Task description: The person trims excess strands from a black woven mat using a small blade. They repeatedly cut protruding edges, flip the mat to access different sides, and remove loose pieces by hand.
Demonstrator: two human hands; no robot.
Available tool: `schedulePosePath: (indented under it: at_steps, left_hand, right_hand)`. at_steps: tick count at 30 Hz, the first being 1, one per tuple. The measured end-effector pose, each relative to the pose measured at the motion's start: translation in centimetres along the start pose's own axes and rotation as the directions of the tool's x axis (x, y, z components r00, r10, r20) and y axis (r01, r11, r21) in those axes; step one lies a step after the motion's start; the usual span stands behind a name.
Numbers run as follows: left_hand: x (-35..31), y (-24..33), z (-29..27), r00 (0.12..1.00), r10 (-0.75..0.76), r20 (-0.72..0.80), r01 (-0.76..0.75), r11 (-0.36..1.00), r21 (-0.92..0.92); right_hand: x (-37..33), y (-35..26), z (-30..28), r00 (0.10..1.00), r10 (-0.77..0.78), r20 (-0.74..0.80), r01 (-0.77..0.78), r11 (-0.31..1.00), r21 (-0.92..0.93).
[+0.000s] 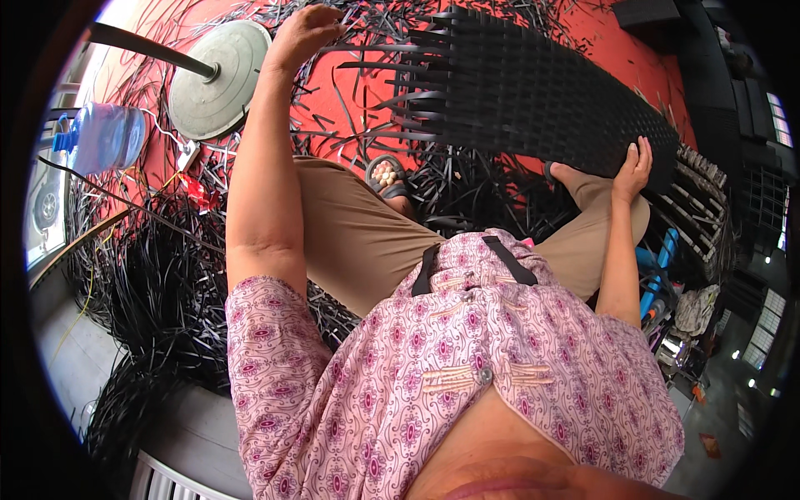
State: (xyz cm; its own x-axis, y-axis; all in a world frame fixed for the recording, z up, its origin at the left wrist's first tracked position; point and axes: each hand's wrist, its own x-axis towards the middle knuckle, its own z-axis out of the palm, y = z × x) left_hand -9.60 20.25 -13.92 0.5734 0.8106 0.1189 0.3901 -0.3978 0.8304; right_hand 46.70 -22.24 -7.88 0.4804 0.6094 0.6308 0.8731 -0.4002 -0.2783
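Observation:
A black woven panel of flat plastic strips (533, 87) lies slantwise across the far right, over my bent right knee. Loose strip ends (417, 112) stick out from its left side. At the panel's near right end, my right hand (635, 169) grips its edge, fingers against the weave. Far out to the left, my left hand (307, 35) is raised beyond those loose ends. Its fingers are bent and close together; what they pinch, if anything, is too small to make out.
A round grey stand base (218, 79) with a pole is at the far left, beside a clear blue water jug (108, 137). Heaps of black strips (158, 267) cover the left side and much of the red floor (358, 92). Blue tubing (662, 267) stands at right.

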Motion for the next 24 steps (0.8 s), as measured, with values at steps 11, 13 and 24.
schedulePosePath:
  at_steps: [11, 13, 24]
  left_hand:
    - [-2.9, 14.8, 2.3, 0.907, 0.217, 0.360, -0.233, 0.972, 0.000]
    - [-3.2, 15.5, 2.1, 0.943, 0.298, 0.148, -0.321, 0.932, 0.168]
    - [-4.0, 17.3, 2.4, 0.958, 0.051, 0.281, -0.150, 0.928, 0.342]
  right_hand:
    - [0.6, -0.4, 0.4, 1.000, 0.024, -0.004, -0.024, 1.000, 0.014]
    - [0.7, -0.5, 0.4, 0.999, 0.034, -0.006, -0.033, 0.999, 0.028]
    - [0.7, -0.4, 0.5, 0.999, 0.026, -0.029, -0.026, 0.999, 0.024]
